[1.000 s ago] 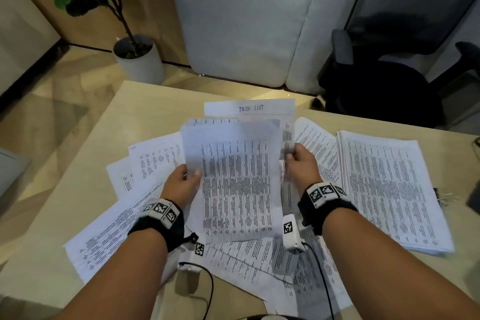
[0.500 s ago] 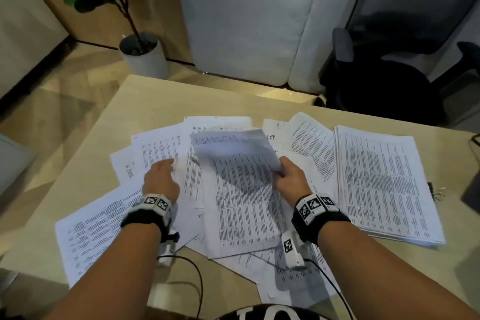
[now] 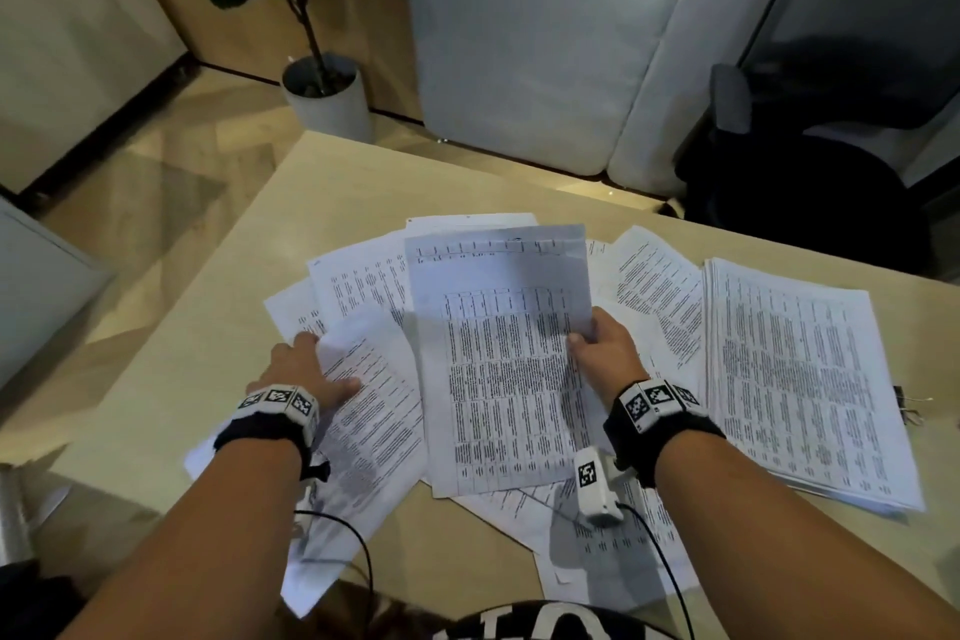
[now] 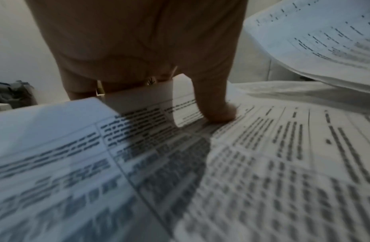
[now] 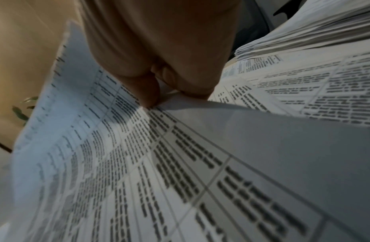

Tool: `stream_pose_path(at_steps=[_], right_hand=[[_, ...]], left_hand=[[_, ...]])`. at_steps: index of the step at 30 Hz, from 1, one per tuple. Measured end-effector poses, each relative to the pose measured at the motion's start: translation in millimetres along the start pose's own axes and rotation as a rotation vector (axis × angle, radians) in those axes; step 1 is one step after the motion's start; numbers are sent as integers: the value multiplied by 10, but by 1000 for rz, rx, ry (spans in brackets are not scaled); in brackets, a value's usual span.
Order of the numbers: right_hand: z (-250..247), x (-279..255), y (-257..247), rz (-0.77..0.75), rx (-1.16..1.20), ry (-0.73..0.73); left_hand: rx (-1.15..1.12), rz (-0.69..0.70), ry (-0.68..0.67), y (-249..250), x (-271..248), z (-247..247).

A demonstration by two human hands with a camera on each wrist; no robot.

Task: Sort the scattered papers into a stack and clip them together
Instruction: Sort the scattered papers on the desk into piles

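Printed sheets [image 3: 657, 296] lie fanned over the wooden table [image 3: 363, 187]. At the right edge of a raised table-printed sheet [image 3: 498, 353], my right hand [image 3: 584, 338] pinches the paper. The right wrist view shows that thumb on top of the sheet [image 5: 138, 163] and the fingers under it. My left hand [image 3: 327, 364] grips another sheet [image 3: 369, 431] at its upper left, with the thumb lying on it. Seen from the left wrist, the thumb [image 4: 219, 111] presses the curled sheet [image 4: 97, 147]. A neat stack [image 3: 800, 379] sits at the right, beside a black binder clip [image 3: 906, 405].
A potted plant [image 3: 330, 99] stands on the floor beyond the table's far left corner. A grey sofa [image 3: 545, 42] and a black office chair [image 3: 810, 182] are behind the table. Camera cables hang from both wrists near the front edge.
My left hand let go of the sheet both hands held, moved left and took hold of another sheet. The right hand kept its sheet, which now stands raised and flatter.
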State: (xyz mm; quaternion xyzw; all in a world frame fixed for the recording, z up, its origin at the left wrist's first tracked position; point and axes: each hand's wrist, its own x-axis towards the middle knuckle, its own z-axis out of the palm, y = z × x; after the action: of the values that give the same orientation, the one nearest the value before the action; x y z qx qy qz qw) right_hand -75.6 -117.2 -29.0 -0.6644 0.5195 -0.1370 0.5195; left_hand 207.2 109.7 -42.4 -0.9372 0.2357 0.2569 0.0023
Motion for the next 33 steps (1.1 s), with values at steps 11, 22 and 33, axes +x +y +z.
stream_pose_path(at_steps=[11,22,33], right_hand=[[40,-39,79,113,199,-86],[-166,-48,195,185,-7,92],[-411,-40,373,255,49,260]], left_hand=[[-840,155,192,284,-258,-365],[-436,190,95,976,-36,256],[-288,14,-63,1330,16,102]])
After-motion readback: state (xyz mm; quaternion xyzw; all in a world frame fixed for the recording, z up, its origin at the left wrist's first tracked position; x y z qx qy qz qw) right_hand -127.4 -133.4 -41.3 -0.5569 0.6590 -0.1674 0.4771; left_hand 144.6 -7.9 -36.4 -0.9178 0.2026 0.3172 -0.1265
